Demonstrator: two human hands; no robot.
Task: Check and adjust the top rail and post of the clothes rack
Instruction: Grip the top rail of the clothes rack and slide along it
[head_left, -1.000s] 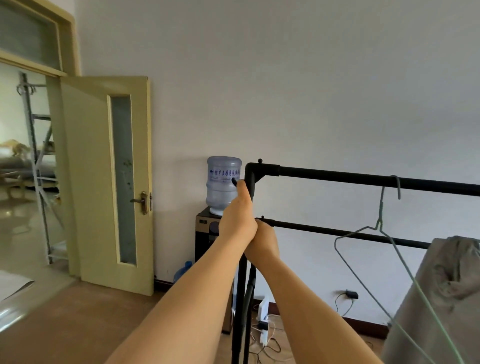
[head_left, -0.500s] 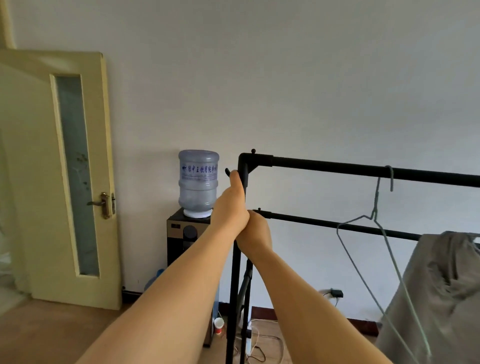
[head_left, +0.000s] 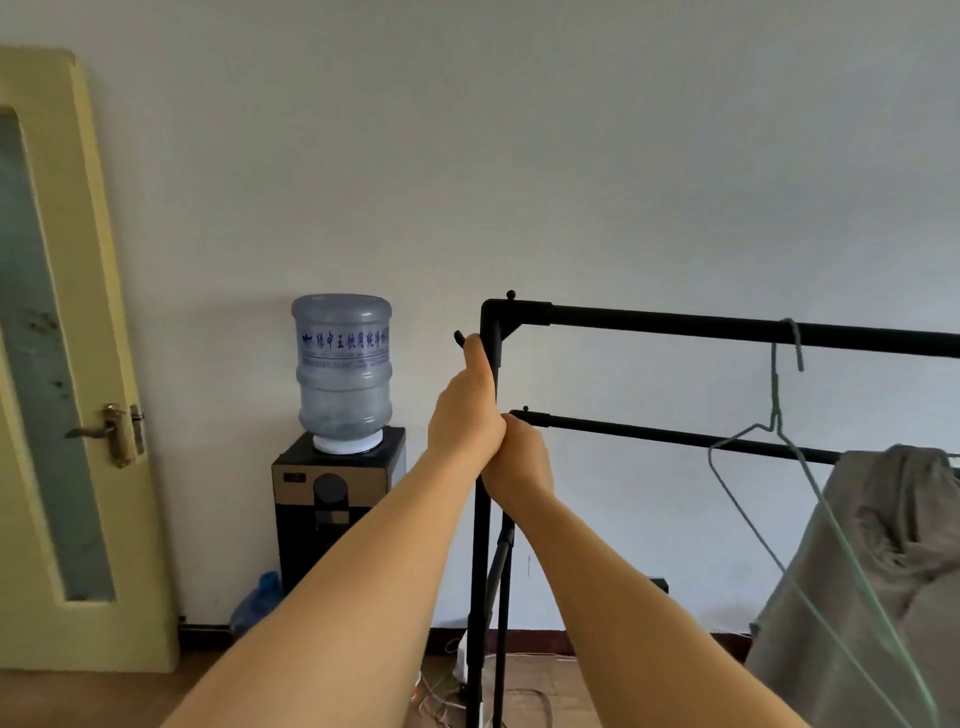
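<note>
A black metal clothes rack stands before me. Its top rail (head_left: 701, 328) runs right from a corner elbow (head_left: 493, 314), and a second rail (head_left: 665, 435) lies behind and lower. The upright post (head_left: 480, 571) drops from the elbow to the floor. My left hand (head_left: 465, 415) is wrapped around the post just under the elbow, thumb pointing up. My right hand (head_left: 517, 460) grips the same post directly below, touching the left hand.
A wire hanger (head_left: 779, 431) hangs on the top rail at the right, beside a grey garment (head_left: 883, 561). A water dispenser (head_left: 337, 488) with a blue bottle (head_left: 343, 371) stands at the wall to the left. A yellow door (head_left: 62, 364) is far left. Cables lie on the floor.
My view has swung to the right, so the door and dispenser have slid left in the frame. Both hands keep the same grip on the post.
</note>
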